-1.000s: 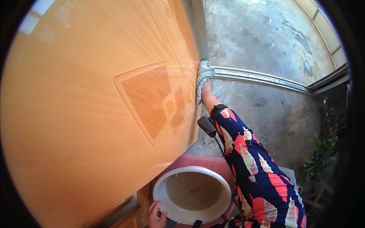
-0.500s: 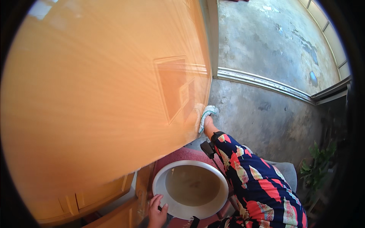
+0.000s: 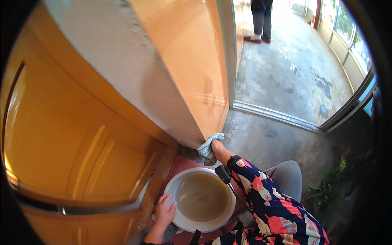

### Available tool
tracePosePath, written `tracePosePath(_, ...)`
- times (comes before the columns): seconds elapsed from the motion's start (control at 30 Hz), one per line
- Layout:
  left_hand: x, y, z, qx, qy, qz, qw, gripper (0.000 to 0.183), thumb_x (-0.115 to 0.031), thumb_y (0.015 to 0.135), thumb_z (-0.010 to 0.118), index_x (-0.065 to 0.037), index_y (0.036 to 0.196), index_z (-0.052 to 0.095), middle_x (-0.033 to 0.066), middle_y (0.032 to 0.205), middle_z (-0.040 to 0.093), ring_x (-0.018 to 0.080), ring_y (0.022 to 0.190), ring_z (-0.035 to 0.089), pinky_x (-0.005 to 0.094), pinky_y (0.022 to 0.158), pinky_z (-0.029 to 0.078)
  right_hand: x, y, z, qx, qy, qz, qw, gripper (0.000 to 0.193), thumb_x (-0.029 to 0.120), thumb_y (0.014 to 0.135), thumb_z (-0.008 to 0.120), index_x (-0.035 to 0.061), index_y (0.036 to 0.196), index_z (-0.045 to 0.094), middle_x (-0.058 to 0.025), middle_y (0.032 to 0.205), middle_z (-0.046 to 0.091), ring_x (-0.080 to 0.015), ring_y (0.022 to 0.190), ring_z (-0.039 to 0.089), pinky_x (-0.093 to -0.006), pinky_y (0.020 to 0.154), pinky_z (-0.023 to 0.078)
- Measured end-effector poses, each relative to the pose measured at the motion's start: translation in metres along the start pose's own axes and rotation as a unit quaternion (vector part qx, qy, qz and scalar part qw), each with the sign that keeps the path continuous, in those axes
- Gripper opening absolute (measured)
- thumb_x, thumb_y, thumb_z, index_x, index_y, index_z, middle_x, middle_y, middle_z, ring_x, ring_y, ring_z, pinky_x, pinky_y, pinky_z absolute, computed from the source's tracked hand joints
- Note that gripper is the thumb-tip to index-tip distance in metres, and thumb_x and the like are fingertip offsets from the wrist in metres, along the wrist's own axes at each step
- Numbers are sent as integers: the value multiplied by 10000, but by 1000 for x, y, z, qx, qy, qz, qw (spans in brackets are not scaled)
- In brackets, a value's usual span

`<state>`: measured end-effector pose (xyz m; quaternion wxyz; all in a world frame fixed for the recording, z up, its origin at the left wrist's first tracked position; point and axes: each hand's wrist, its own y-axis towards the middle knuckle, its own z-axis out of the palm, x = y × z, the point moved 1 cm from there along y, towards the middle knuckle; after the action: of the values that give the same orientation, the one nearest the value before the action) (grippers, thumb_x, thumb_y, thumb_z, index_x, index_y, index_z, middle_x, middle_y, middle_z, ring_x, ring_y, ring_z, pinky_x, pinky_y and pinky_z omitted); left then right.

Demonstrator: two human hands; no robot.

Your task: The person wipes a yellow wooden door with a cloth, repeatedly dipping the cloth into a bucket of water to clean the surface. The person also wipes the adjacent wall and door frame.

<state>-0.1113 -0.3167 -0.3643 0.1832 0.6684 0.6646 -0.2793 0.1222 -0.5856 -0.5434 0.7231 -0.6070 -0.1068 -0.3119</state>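
Orange wooden door [image 3: 81, 134] fills the area left of the basin, panels visible. White basin [image 3: 201, 199] holds murky brownish water and sits on a red mat [image 3: 183, 164]. Left hand [image 3: 164, 211] rests on the basin's left rim, fingers spread and loosely curled over the edge. Above the basin, right hand [image 3: 213, 145] is clamped on a pale checked cloth [image 3: 207, 148], pressing it to the door's lower corner. Concrete floor [image 3: 286, 81] lies right of the basin; a person's legs [image 3: 261, 18] stand far beyond.
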Motion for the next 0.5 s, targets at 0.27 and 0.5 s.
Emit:
tracePosePath(0.27,59,86,18,-47,-51,15,997,372,-191,824,686,-9,1142,623,214,1147,617,376,1089,585,415,947,468,44,-96,6,415,-21,-304,857,363,316,972,447,41,1161,590,-170,1156,634,-297,1077,596,-446,923,485)
tracePosePath(0.5,103,98,3,-117,-33,22,992,401,-227,824,697,-12,1151,612,211,1154,607,379,1088,582,420,947,468,75,-168,51,162,-438,-667,581,389,235,957,520,99,1321,543,-130,1338,554,-291,1284,461,-406,1087,349)
